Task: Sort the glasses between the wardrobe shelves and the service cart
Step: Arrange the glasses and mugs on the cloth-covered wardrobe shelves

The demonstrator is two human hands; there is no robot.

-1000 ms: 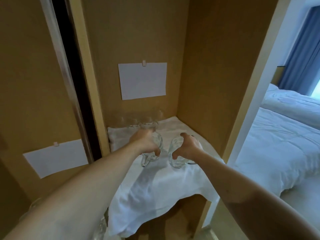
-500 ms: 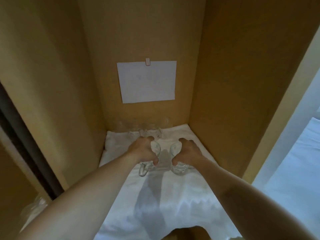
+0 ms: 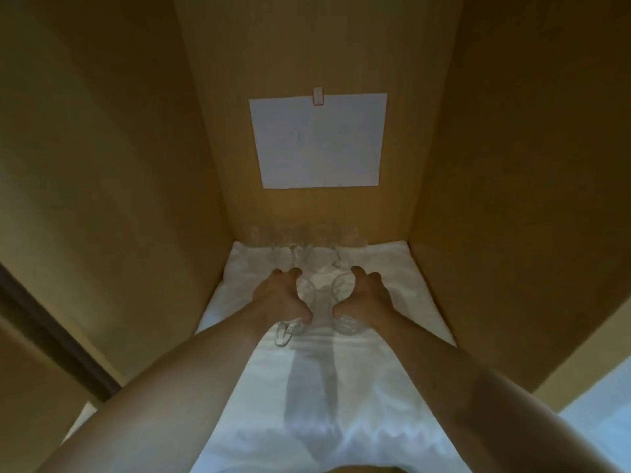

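Both hands have pushed deeper into the wardrobe since half a second ago, and the two glasses they carry now sit closer to the row at the back. On the left, the left hand (image 3: 278, 295) wraps a clear handled glass (image 3: 296, 303): its fingers (image 3: 290, 273) curl over the far side of the rim, the thumb hooks round the near side, and the handle pokes out below the wrist. Over on the right, the right hand (image 3: 365, 295) grips a second glass (image 3: 343, 302) the same way, fingers over the far edge and thumb clamped on the near side. These two glasses are just beside each other, low over the white cloth (image 3: 341, 404) that covers the shelf; whether their bases touch it cannot be told. Behind them a row of glasses (image 3: 304, 240) stands against the back wall, under a clipped sheet of paper (image 3: 319, 139).
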